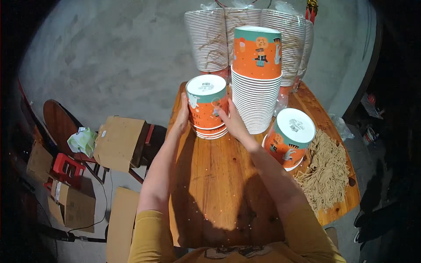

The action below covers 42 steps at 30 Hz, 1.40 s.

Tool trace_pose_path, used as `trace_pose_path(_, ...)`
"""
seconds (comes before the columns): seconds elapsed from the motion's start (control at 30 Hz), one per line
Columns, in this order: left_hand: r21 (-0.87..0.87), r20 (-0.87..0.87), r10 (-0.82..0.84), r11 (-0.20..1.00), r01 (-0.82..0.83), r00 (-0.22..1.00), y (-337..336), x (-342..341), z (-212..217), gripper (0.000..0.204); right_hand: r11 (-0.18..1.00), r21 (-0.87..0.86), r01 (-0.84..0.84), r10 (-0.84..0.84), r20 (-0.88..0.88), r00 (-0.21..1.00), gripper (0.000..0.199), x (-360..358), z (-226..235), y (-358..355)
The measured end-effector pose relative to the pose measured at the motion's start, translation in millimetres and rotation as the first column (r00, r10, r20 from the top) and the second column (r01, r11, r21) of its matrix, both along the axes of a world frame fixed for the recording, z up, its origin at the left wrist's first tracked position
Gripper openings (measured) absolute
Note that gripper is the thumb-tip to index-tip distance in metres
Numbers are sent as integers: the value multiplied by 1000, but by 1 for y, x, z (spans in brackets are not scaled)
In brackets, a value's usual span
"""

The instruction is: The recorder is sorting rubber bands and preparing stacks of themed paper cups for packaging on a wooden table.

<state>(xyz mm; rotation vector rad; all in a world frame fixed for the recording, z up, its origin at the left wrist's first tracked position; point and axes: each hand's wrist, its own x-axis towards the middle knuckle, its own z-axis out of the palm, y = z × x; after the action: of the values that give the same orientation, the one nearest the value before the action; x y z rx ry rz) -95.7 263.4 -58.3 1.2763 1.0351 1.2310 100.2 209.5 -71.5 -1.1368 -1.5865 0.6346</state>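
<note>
Orange paper tubs (204, 109), upturned, are clasped between the fingers of the left hand (183, 116) and right hand (237, 122), apparently being steadied, and even pressure seems called for near the taller stack (255, 103) beyond the right fingers.

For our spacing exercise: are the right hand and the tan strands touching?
Apart: in the head view, the right tub stands between right hand and strands.

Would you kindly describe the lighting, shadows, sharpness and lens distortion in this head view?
Head view: bright light and dark shadows share the brown wooden table; head view: the grey concrete wall curves along its right edge, likely fisheye; head view: corners fade to black; head view: the leftmost orange-and-green paper bucket looks fairly sharp.
</note>
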Motion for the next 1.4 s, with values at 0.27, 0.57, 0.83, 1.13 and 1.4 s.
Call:
trace_pose_path(0.27,42,65,28,999,-31,998,-103,-15,10,74,993,-111,41,-23,161,987,76,-18,5,-84)
trace_pose_path(0.57,45,69,65,997,-68,996,-154,9,-2,70,982,-183,-57,87,163,983,67,7,-11,-117)
trace_pose_path(0.83,68,-103,210,977,-204,972,-163,-24,-26,60,829,559,15,-322,454,830,32,83,38,-175)
trace_pose_path(1.13,636,-282,628,688,-349,726,-191,19,-15,71,850,501,163,-416,450,790,20,174,53,-174)
trace_pose_path(1.4,590,-353,460,785,-188,815,-170,13,-47,106,896,411,168,-369,480,796,14,158,62,-176)
